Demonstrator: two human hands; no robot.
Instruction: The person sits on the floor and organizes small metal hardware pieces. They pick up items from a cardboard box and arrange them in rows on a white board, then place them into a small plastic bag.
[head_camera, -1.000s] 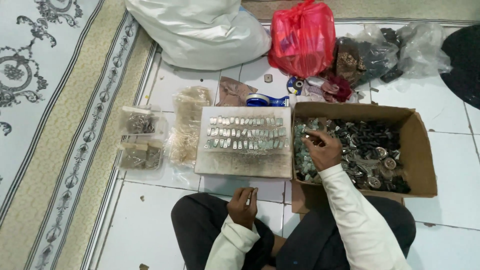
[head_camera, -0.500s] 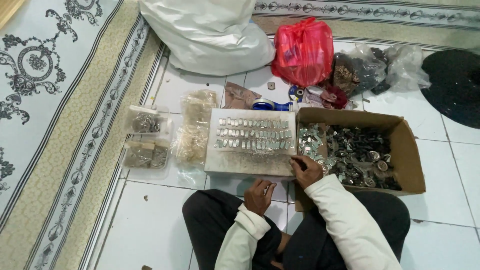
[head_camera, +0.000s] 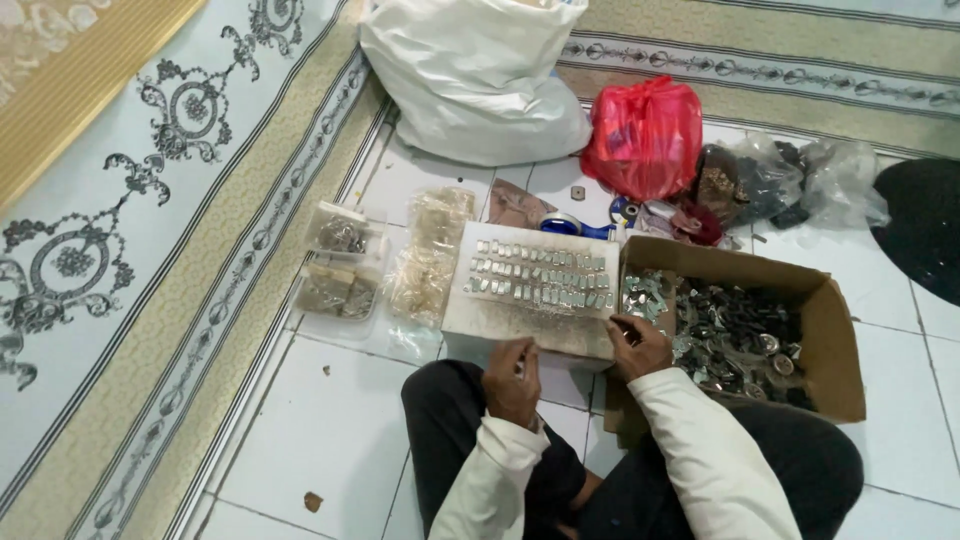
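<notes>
Person sits on the tiled floor (head_camera: 330, 420), legs crossed. Left hand (head_camera: 512, 380) is curled near the lap, fingers closed on sth small, can't tell what. Right hand (head_camera: 638, 345) is pinched at the near edge of the white board (head_camera: 500, 322), w/ rows of small metal pieces (head_camera: 540, 278) just beyond both hands. Risk: a nudge of that edge could scatter the rows. Right of the hand, the cardboard box (head_camera: 835, 350) of metal parts sits touching the board, so loose bits may mix. Farther off, plastic trays (head_camera: 335, 265), red bag (head_camera: 645, 135), white sack (head_camera: 470, 80).
</notes>
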